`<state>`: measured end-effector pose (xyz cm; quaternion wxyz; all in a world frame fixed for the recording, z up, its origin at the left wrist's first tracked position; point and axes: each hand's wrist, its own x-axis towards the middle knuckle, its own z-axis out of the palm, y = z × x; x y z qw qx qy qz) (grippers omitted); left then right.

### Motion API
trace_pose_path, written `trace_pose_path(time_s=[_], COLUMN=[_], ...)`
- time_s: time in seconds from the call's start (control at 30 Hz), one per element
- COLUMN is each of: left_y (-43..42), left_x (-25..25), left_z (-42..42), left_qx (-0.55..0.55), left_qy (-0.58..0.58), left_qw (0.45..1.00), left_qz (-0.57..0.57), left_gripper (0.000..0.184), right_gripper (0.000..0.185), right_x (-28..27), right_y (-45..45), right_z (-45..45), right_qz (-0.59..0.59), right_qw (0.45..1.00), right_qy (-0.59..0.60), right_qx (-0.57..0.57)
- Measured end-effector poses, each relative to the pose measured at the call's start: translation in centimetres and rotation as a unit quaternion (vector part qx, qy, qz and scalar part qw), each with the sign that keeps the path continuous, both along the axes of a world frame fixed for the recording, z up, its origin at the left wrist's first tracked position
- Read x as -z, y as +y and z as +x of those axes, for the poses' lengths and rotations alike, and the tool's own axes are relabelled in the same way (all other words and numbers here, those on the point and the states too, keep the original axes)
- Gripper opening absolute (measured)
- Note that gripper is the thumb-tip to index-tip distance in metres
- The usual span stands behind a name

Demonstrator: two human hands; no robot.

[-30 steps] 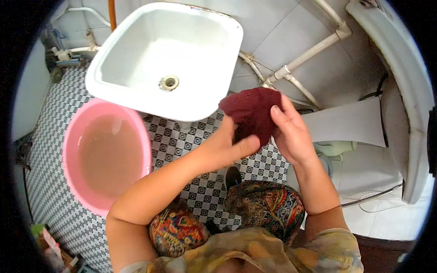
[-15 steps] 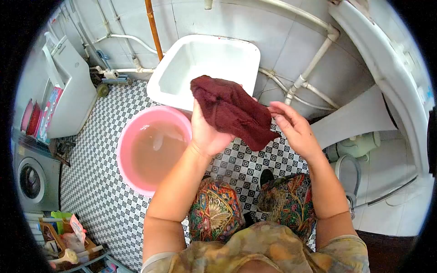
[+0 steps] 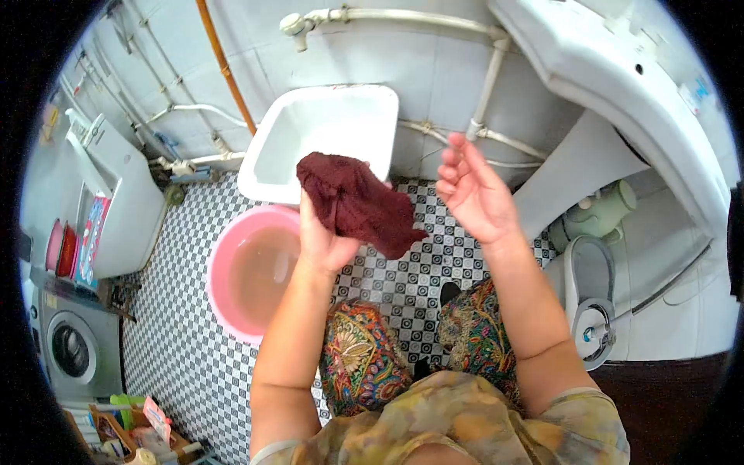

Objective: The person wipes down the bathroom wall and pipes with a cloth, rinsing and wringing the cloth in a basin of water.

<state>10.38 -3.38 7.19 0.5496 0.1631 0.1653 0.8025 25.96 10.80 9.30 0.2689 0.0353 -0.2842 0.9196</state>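
One head-worn camera looks forward and steeply down from close above the patterned trousers (image 3: 360, 349), facing the tiled wall (image 3: 422, 70).

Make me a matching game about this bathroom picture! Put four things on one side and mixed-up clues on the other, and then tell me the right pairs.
Things:
1. dark red cloth
2. pink tub
3. right hand
4. washing machine

Clues:
A. raised, with nothing in it
B. at the left side of the picture, with a round door
C. held up in the left hand
D. on the patterned floor, with cloudy brownish water inside

Right pairs: 1-C, 2-D, 3-A, 4-B
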Motion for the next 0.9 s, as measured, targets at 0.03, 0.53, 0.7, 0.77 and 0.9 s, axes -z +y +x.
trace_pose_path(time_s=[0.03, 0.53, 0.7, 0.77, 0.9], left_y=[0.1, 3.0, 3.3, 3.2, 2.5], left_x=[-0.3, -3.6, -1.9, -1.0, -0.8], left_z=[0.2, 4.7, 5.6, 5.6, 5.8], left_qx=[0.004, 0.029, 0.049, 0.052, 0.039], left_qy=[0.002, -0.017, -0.033, -0.029, -0.05], left_qw=[1.0, 0.999, 0.998, 0.998, 0.997], left_qz=[0.007, -0.003, -0.004, -0.006, -0.047], left_gripper=[0.06, 0.052, 0.051, 0.05, 0.052], right_gripper=[0.025, 0.019, 0.022, 0.025, 0.037], right_x=[0.1, -23.2, -26.7, -26.5, -27.6], right_y=[0.1, 1.1, 6.5, 7.0, 6.7], right_z=[0.3, 5.7, 7.3, 7.9, 9.1], right_qz=[0.069, 0.645, 0.599, 0.562, 0.59], right_qw=[0.996, 0.686, 0.677, 0.647, 0.536], right_qy=[-0.046, -0.183, -0.378, -0.473, -0.545], right_qx=[0.044, 0.283, 0.199, 0.207, 0.259])
